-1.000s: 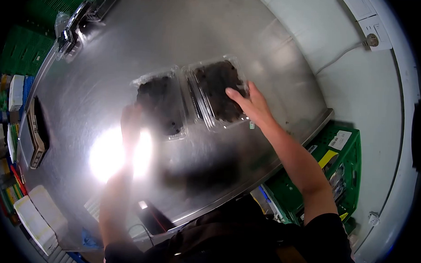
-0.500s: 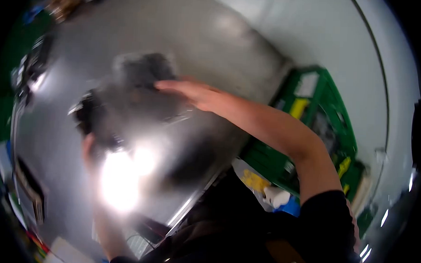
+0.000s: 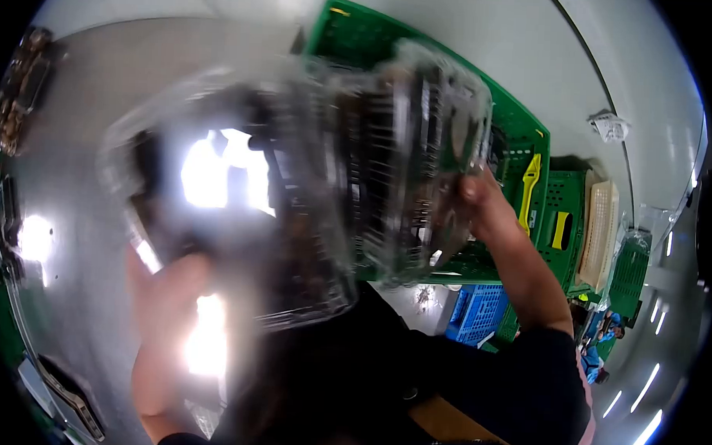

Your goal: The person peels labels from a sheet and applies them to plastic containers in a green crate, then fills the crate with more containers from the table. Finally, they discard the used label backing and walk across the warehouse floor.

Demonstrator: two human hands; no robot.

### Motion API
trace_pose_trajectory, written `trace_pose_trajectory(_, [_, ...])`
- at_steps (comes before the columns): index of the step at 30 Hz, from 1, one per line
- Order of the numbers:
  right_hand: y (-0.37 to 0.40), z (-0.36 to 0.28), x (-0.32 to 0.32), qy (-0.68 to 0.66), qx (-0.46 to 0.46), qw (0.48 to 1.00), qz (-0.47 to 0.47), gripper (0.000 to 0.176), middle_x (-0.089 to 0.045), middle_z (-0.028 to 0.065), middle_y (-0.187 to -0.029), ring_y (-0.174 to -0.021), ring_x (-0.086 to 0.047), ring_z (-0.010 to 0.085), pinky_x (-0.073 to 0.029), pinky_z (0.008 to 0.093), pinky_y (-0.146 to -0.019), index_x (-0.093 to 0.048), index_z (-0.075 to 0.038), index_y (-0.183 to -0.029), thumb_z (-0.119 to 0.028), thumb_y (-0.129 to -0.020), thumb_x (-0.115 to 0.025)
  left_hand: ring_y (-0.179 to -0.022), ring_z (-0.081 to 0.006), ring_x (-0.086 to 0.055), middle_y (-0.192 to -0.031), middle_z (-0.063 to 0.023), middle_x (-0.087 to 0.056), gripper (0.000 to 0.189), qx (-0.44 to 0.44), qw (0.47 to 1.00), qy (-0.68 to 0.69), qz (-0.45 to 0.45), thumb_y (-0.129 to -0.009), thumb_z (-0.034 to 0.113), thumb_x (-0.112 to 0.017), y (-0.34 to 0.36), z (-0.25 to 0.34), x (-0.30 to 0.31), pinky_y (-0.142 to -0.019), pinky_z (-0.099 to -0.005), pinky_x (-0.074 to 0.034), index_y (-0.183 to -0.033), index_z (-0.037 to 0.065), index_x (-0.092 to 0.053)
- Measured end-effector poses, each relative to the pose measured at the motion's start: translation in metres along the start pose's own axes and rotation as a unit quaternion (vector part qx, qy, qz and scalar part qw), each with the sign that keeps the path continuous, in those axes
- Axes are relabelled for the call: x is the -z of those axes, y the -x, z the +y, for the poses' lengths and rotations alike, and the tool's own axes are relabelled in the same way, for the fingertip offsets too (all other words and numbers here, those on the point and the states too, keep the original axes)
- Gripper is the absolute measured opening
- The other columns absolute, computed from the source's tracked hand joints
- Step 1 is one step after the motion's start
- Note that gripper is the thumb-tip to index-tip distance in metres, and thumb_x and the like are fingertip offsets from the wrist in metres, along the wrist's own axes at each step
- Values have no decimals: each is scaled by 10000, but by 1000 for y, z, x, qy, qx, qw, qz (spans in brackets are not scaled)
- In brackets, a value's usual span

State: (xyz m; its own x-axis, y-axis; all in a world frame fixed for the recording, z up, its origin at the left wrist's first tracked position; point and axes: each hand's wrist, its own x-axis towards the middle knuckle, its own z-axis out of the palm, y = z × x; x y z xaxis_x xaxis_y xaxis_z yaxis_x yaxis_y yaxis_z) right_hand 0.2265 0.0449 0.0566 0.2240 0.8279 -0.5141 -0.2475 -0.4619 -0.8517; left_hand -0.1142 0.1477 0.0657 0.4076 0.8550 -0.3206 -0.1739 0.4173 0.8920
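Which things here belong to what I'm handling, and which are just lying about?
In hand: clear plastic containers, blurred, gripped by the left hand and the right hand.
Lying about: green crate, blue crate, steel table, cream basket.

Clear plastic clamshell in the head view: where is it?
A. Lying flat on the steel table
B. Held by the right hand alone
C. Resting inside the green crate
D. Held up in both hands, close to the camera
D: the clear plastic clamshell is raised near the camera, with the left hand at its left side and the right hand gripping its right edge.
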Motion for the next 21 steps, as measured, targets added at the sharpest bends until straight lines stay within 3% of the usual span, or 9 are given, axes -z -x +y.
trace_pose_trajectory(2, [23,28,56,-41,-40,998,32,761,-612,112,-1091,-945,-623,229,-532,352,-812,-441,-14,-1275,-408,-702,-752,-954,-244,-617,-1122,-158,-584,691,79,996,19,33,-711,151,-652,-14,-31,-53,-836,-351,-512,-1323,-35,-388])
trace_pose_trajectory(5, [45,79,125,-104,-92,989,50,739,-609,100,-1103,-967,-611,211,-518,347,-824,-447,-13,-1277,-412,-730,-742,-998,-229,-603,-1143,-146,-585,649,151,983,-13,-107,-754,198,-686,-45,-70,-106,-879,-345,-491,-1296,-36,-419])
trace_pose_trajectory(7, [45,132,168,-128,-120,981,79,715,-602,97,-1112,-970,-602,171,-504,328,-823,-453,-26,-1289,-418,-756,-724,-1003,-224,-601,-1144,-135,-586,643,180,973,-65,-128,-777,217,-692,-66,-114,-121,-894,-341,-483,-1302,-31,-416])
trace_pose_trajectory(8, [46,139,177,-127,-166,971,115,616,-611,89,-1138,-1044,-580,214,-471,343,-904,-507,-8,-1257,-331,-779,-724,-999,-203,-596,-1135,-126,-590,606,231,959,-64,-151,-780,203,-704,-70,-113,-136,-893,-325,-476,-1281,-32,-454])
trace_pose_trajectory(12, [38,150,192,56,-202,971,114,638,-612,96,-1126,-1006,-585,191,-473,323,-875,-526,11,-1226,-360,-758,-750,-943,-167,-587,-1059,-102,-625,502,250,933,-219,-139,-762,156,-747,-85,-145,-152,-846,-296,-470,-1187,-28,-553])
trace_pose_trajectory(15, [42,132,183,151,-102,972,146,579,-626,87,-965,-820,-593,161,-490,292,-738,-574,35,-1096,-344,-716,-792,-888,-146,-579,-999,-89,-626,450,49,861,-497,-94,-765,160,-755,-84,-137,-158,-818,-290,-470,-1123,-37,-566])
trace_pose_trajectory(16, [42,138,187,130,-90,975,159,566,-626,84,-948,-811,-593,159,-489,290,-737,-573,34,-1082,-333,-713,-796,-928,-208,-608,-1036,-157,-636,501,46,852,-512,-97,-738,193,-750,-88,-139,-152,-784,-332,-496,-1150,-25,-565])
trace_pose_trajectory(18, [40,147,201,94,-62,976,185,541,-625,78,-912,-793,-591,154,-486,286,-734,-572,32,-1055,-311,-707,-805,-793,-146,-565,-886,-79,-594,392,68,865,-492,-76,-746,165,-768,-88,-135,-143,-699,-291,-480,-1020,-25,-562])
trace_pose_trajectory(21, [57,137,218,117,-109,976,150,510,-619,72,-875,-773,-588,146,-480,279,-717,-566,24,-1033,-285,-707,-809,-594,-91,-490,-714,-15,-495,295,93,886,-450,-67,-766,120,-764,-81,-116,-122,-529,-237,-450,-806,32,-485])
